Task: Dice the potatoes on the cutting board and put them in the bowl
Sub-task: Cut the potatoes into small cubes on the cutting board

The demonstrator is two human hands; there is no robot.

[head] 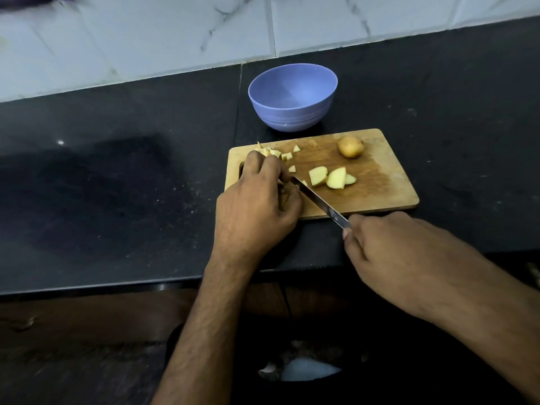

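A wooden cutting board [377, 182] lies on the black counter. My left hand [257, 203] curls over a potato piece at the board's left end, mostly hiding it. My right hand [388, 252] grips the handle of a knife [318, 203], whose blade runs up-left to the left hand's fingers. Small diced potato cubes [277, 153] lie just beyond the left hand. Three larger cut potato chunks [333, 178] sit mid-board. A whole unpeeled potato [350, 146] rests at the board's far right. The purple bowl [292, 97] stands behind the board, with nothing visible inside.
The black counter [117, 185] stretches left and right of the board. A white marble-tiled wall [175, 33] rises behind it. The counter's front edge runs below my forearms, with dark cabinet fronts underneath.
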